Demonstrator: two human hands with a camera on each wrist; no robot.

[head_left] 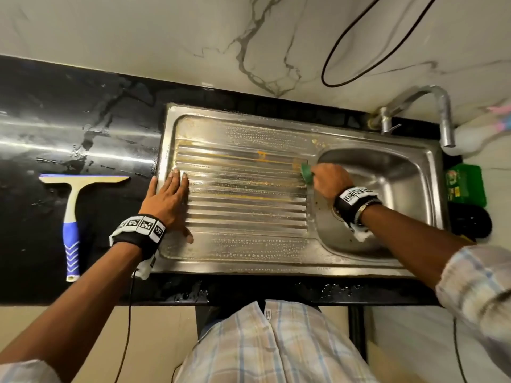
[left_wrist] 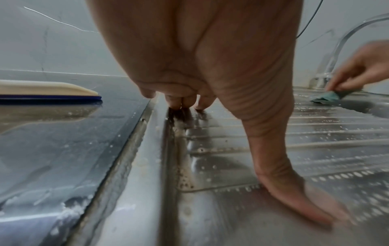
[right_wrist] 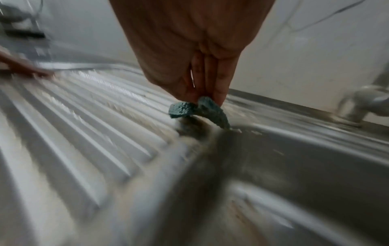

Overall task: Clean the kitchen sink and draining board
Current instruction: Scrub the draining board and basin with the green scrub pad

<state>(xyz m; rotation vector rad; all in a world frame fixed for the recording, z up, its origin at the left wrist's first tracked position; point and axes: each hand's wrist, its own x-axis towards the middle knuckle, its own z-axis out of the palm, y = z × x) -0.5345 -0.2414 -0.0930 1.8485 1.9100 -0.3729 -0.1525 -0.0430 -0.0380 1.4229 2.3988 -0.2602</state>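
Note:
A steel sink unit fills the middle of the head view: a ribbed draining board [head_left: 243,197] with orange-brown grime and soap bubbles, and the sink bowl [head_left: 387,172] to its right. My right hand [head_left: 327,181] grips a green scouring pad [head_left: 306,172] and presses it on the ribs' right end, beside the bowl. The same scouring pad [right_wrist: 199,110] shows folded under my fingertips in the blurred right wrist view. My left hand [head_left: 168,200] lies flat, fingers straight, on the board's left edge. Its fingertips [left_wrist: 181,101] touch wet steel, the thumb spread out.
A squeegee [head_left: 72,214] with a blue handle lies on the wet black counter [head_left: 55,120] to the left. The tap [head_left: 437,111] arches over the bowl's back corner. A green packet [head_left: 466,185] and a dark object sit right of the sink. A black cable hangs on the marble wall.

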